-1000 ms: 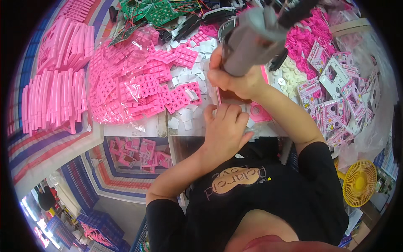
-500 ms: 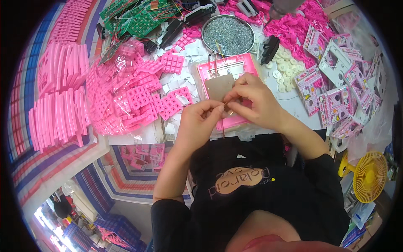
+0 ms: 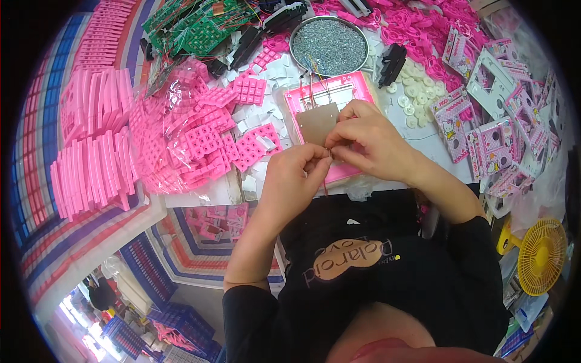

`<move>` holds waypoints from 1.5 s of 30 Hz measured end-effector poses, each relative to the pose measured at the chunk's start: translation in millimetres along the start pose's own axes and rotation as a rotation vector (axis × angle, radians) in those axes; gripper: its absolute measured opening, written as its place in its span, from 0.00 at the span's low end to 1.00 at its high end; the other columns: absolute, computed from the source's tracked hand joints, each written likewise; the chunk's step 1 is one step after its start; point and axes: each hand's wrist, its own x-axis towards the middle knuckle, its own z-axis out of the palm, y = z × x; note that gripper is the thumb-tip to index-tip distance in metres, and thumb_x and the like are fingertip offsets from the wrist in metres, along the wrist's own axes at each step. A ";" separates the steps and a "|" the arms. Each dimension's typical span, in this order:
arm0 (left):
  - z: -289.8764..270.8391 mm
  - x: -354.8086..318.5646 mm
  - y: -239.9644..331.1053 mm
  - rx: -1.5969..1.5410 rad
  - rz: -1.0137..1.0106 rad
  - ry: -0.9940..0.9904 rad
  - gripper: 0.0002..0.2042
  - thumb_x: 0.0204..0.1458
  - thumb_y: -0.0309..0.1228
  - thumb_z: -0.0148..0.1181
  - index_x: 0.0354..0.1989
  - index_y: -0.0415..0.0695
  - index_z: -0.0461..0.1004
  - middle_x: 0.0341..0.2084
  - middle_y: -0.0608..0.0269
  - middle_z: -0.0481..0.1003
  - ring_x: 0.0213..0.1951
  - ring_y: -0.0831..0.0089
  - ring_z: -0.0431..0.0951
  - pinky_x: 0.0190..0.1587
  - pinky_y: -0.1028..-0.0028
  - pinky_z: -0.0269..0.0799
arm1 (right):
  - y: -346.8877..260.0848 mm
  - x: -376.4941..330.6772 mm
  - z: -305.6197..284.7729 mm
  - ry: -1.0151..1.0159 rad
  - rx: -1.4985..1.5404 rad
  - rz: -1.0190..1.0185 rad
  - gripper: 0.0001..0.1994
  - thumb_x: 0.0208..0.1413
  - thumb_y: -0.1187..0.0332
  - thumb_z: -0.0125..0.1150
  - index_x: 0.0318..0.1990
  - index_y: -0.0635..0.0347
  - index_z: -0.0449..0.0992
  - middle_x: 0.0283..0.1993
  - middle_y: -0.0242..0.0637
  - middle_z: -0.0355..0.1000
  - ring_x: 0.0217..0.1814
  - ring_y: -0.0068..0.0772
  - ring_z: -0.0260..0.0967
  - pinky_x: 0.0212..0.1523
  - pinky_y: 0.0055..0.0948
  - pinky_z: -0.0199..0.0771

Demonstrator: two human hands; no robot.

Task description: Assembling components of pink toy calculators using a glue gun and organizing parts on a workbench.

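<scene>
In front of me lies a pink plastic casing [image 3: 362, 91], with a flat brown board [image 3: 319, 124] in it and thin wires [image 3: 312, 88] rising at its far side. Over the casing's near part, my left hand [image 3: 295, 176] pinches a thin reddish wire [image 3: 326, 189] between thumb and fingertips; its end hangs toward me. My right hand [image 3: 376, 147] meets it from the right, fingers bent and tips pressed together at the same spot. Whatever its fingertips grip is too small to make out.
Pink keypads [image 3: 206, 142] and stacked pink casing parts [image 3: 94, 169] lie left. A round metal tray [image 3: 368, 49] of small silvery pieces and green circuit boards [image 3: 200, 33] stand at the back. White round buttons [image 3: 417, 91], printed panels [image 3: 493, 148] and a yellow fan [image 3: 540, 257] are right.
The view has shifted slightly. My hands stay together over the casing, with only a small shift of the fingertips; the wire is still between them.
</scene>
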 end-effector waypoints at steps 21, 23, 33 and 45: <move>1.2 1.2 2.0 0.009 -0.057 0.025 0.04 0.53 0.25 0.64 0.35 0.38 0.80 0.21 0.71 0.74 0.24 0.86 0.70 0.25 0.81 0.63 | 6.6 0.0 -3.3 -0.054 0.101 -0.001 0.12 0.50 0.74 0.65 0.43 0.54 0.76 0.33 0.29 0.70 0.45 0.33 0.65 0.43 0.30 0.71; 3.9 1.4 -0.7 -0.014 -0.034 0.042 0.04 0.52 0.25 0.64 0.35 0.38 0.80 0.20 0.71 0.74 0.24 0.87 0.70 0.25 0.81 0.63 | 4.6 -1.5 -1.2 -0.029 0.141 0.044 0.11 0.49 0.73 0.65 0.42 0.52 0.76 0.30 0.27 0.71 0.44 0.36 0.64 0.46 0.34 0.67; 3.5 0.2 1.5 -0.016 -0.048 0.048 0.04 0.53 0.24 0.63 0.35 0.38 0.80 0.21 0.70 0.75 0.23 0.87 0.69 0.25 0.81 0.63 | 8.0 -0.7 -0.6 -0.007 0.075 -0.036 0.10 0.49 0.72 0.65 0.40 0.51 0.76 0.28 0.24 0.72 0.44 0.36 0.63 0.47 0.36 0.66; 3.9 1.8 5.8 -0.037 -0.096 0.028 0.04 0.54 0.24 0.63 0.34 0.35 0.77 0.20 0.63 0.76 0.23 0.79 0.75 0.28 0.76 0.70 | 5.5 -5.9 -0.6 0.086 -0.064 -0.070 0.10 0.48 0.73 0.67 0.39 0.55 0.76 0.39 0.34 0.73 0.45 0.37 0.66 0.46 0.37 0.70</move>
